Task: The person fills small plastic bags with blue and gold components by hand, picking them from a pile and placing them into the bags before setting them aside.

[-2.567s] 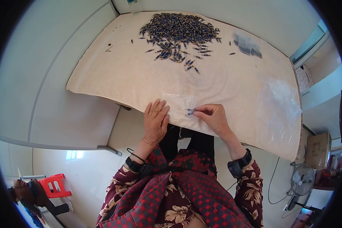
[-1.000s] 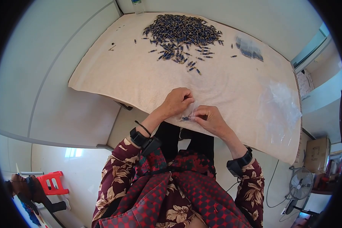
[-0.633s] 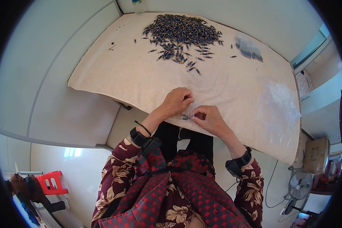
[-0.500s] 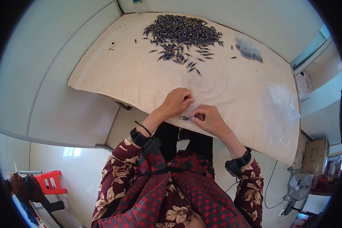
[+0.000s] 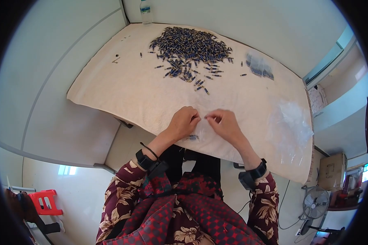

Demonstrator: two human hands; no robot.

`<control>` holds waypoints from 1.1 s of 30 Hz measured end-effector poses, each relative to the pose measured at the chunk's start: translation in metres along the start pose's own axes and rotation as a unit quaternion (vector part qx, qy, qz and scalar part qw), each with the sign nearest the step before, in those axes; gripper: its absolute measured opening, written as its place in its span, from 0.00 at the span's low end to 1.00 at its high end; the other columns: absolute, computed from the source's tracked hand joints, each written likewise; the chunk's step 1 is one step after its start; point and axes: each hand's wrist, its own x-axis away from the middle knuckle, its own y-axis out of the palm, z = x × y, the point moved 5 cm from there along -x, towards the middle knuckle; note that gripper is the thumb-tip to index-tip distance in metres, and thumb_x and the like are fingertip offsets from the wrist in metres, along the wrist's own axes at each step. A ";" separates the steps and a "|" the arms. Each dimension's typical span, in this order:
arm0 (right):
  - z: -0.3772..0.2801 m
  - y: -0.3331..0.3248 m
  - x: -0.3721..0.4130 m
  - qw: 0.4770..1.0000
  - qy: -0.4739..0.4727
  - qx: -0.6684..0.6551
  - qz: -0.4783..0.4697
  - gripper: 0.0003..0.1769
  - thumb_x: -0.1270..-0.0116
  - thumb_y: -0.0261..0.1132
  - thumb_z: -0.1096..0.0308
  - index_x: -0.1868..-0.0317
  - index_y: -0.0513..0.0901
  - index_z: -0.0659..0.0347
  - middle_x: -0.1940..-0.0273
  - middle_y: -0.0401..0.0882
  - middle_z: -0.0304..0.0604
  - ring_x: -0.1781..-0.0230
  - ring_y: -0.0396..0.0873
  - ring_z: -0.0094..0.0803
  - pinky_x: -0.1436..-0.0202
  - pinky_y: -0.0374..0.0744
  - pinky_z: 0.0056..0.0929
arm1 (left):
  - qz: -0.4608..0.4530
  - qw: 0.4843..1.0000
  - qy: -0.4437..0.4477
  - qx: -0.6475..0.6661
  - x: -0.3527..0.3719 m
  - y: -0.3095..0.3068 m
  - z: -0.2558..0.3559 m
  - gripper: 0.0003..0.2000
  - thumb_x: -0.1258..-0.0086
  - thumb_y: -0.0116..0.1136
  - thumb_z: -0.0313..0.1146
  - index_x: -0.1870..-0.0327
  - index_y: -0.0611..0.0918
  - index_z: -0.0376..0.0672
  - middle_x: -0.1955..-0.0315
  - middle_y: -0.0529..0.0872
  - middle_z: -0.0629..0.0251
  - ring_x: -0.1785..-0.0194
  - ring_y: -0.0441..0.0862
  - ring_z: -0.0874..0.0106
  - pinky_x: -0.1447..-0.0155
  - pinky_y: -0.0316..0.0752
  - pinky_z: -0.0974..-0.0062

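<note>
A small clear plastic bag hangs at the table's front edge, with a few dark blue pieces at its bottom. My left hand is closed, thumb and fingers pinching the upper left of this bag. Opposite it, my right hand is pinched shut at the bag's upper right side, its fingertips slightly blurred. Only a narrow gap separates the two sets of fingertips. Beyond the hands lies a big heap of small dark blue cylindrical pieces with brass-coloured ends, several of them scattered toward me.
Filled clear bags lie at the back right of the cloth-covered table. A pile of clear plastic bags is on the right. A bottle stands at the back left. On the floor are a red stool and a fan.
My right hand has risen from the bag's lower right to its upper edge, level with my left hand. The bag now hangs more upright, and the camera view has shifted.
</note>
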 end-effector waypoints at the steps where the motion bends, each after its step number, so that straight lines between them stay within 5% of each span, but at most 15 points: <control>1: 0.001 -0.009 -0.011 0.998 -0.008 0.021 0.059 0.07 0.43 0.64 0.73 0.65 0.85 0.65 0.70 0.83 0.49 0.74 0.81 0.37 0.67 0.78 0.27 | 0.007 1.000 0.008 0.001 0.000 -0.001 0.002 0.05 0.41 0.61 0.29 0.70 0.80 0.38 0.73 0.79 0.56 0.64 0.77 0.58 0.60 0.72 0.65; 8: 0.044 -0.010 -0.097 0.960 -0.101 0.176 0.194 0.07 0.46 0.67 0.71 0.68 0.83 0.66 0.72 0.82 0.50 0.71 0.81 0.44 0.64 0.78 0.37 | 0.056 0.998 0.015 0.040 -0.005 -0.015 0.004 0.04 0.40 0.62 0.25 0.67 0.81 0.37 0.73 0.80 0.58 0.66 0.78 0.65 0.63 0.74 0.71; 17: 0.059 -0.009 -0.114 0.961 -0.068 0.231 0.138 0.08 0.49 0.68 0.71 0.68 0.84 0.64 0.74 0.82 0.48 0.73 0.81 0.40 0.65 0.80 0.33 | 0.082 0.996 -0.032 0.031 -0.052 -0.035 -0.028 0.03 0.40 0.61 0.25 0.67 0.83 0.37 0.71 0.82 0.59 0.68 0.80 0.64 0.62 0.75 0.70; 20: 0.063 -0.014 -0.106 0.967 -0.042 0.206 0.140 0.07 0.48 0.68 0.71 0.69 0.84 0.65 0.74 0.83 0.47 0.73 0.82 0.37 0.64 0.80 0.30 | 0.096 0.990 -0.071 0.081 -0.069 -0.026 -0.041 0.03 0.41 0.61 0.27 0.70 0.83 0.38 0.71 0.83 0.56 0.65 0.80 0.58 0.59 0.74 0.64; 25: 0.054 -0.020 -0.092 0.985 -0.002 0.101 0.137 0.05 0.48 0.67 0.72 0.72 0.83 0.65 0.72 0.83 0.48 0.72 0.82 0.36 0.65 0.80 0.31 | 0.092 0.990 -0.103 -0.024 -0.080 -0.010 -0.054 0.04 0.42 0.63 0.31 0.69 0.84 0.42 0.69 0.84 0.58 0.61 0.82 0.59 0.58 0.76 0.64; 33: 0.042 -0.020 -0.065 0.993 -0.003 0.007 0.118 0.09 0.41 0.65 0.72 0.63 0.83 0.69 0.72 0.83 0.41 0.74 0.80 0.22 0.70 0.78 0.22 | 0.097 0.975 -0.150 -0.129 -0.086 0.002 -0.058 0.06 0.43 0.64 0.35 0.69 0.84 0.44 0.69 0.85 0.59 0.61 0.82 0.59 0.58 0.76 0.64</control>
